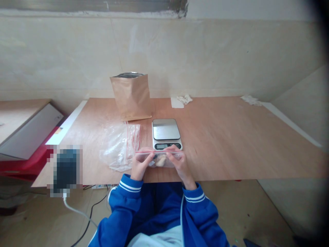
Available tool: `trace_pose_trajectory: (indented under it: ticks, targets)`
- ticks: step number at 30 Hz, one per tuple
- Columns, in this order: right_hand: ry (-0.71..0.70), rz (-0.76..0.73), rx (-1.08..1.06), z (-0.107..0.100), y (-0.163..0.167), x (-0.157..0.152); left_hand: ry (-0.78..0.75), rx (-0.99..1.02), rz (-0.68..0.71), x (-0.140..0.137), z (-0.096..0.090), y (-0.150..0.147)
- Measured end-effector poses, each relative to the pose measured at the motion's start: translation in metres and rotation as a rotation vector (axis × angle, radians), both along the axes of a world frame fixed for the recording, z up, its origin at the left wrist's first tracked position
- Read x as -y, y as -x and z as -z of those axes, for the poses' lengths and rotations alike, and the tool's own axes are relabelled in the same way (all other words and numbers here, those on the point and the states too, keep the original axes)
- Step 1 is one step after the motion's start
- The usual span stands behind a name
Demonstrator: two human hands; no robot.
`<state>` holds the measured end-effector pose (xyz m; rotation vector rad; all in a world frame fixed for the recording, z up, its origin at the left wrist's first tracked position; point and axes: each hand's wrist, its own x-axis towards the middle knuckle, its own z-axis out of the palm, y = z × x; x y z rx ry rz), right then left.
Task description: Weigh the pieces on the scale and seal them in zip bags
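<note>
A clear zip bag (168, 164) with a red strip along its top is held between both hands at the table's near edge. Pale, lumpy pieces (160, 160) lie inside it; their kind is too small to tell. My left hand (140, 165) pinches the top strip on the left side. On the right side, my right hand (179, 164) pinches the same strip with thumb and fingers. Directly beyond the bag stands a digital kitchen scale (166, 130) with a bare steel plate. Several flat clear zip bags (119, 145) with red strips lie left of my left hand.
An open brown paper pouch (132, 97) stands upright behind the clear bags. Crumpled tissue (185, 99) lies on a white sheet (177, 102) at the back. A pixelated dark object (66, 168) with a white cable (77, 211) sits at the left edge.
</note>
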<state>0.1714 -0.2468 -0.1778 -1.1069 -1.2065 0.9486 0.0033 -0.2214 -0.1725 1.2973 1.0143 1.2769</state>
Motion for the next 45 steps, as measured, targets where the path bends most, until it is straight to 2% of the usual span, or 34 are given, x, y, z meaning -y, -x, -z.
trace_pose_trajectory:
  ticks: [3,10,14,20,27,34,40,45]
  targets:
    - [-0.026,-0.036,0.048,-0.004,0.002,0.002,0.028,-0.003,0.033,0.003,-0.001,0.002]
    - [-0.094,0.034,0.057,-0.003,0.009,0.002,-0.015,-0.015,0.013,0.004,-0.002,0.0]
    - [-0.12,0.03,0.065,-0.005,0.011,0.003,0.014,0.041,0.009,0.006,-0.004,-0.004]
    - [-0.059,0.077,0.033,-0.006,0.013,0.003,0.11,0.045,-0.048,0.008,-0.004,-0.009]
    - [-0.032,-0.034,-0.006,-0.011,0.011,0.001,0.1,0.039,0.045,0.005,-0.004,-0.006]
    - [-0.052,0.055,0.046,-0.01,0.015,-0.002,0.113,0.034,0.012,0.004,-0.002,-0.011]
    - [-0.045,0.115,0.042,-0.014,0.016,-0.002,0.067,0.046,-0.034,0.003,-0.017,-0.016]
    - [-0.046,0.122,0.036,-0.019,0.009,-0.005,0.229,0.081,0.008,-0.001,-0.02,-0.017]
